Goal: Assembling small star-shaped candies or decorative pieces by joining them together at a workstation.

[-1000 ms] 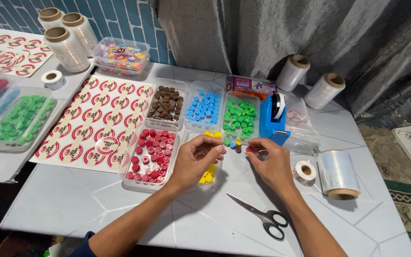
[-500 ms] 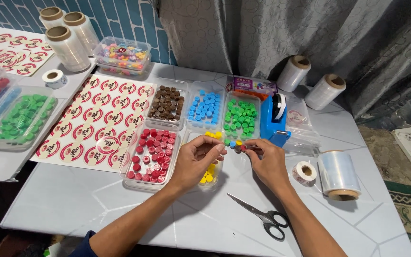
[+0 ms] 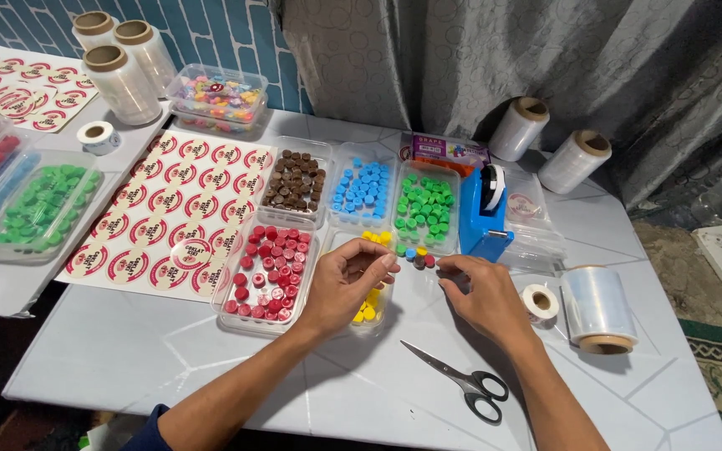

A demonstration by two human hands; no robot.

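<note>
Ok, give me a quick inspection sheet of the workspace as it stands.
Surface: white table, wrapped in film.
Job's things: row of small coloured caps between the hands; trays of red caps, brown, blue and green caps behind.
Clutter: scissors, blue tape dispenser, film rolls, sticker sheet.
Hands: left hand and right hand at the row's ends, fingertips pinched.
Cables: nothing seen.
Surroundings: grey curtain, blue tiled wall.

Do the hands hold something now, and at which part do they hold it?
A short row of small round coloured pieces lies between the left hand and the right hand. Fingertips of each hand press one end; whether it is lifted cannot be told.
</note>
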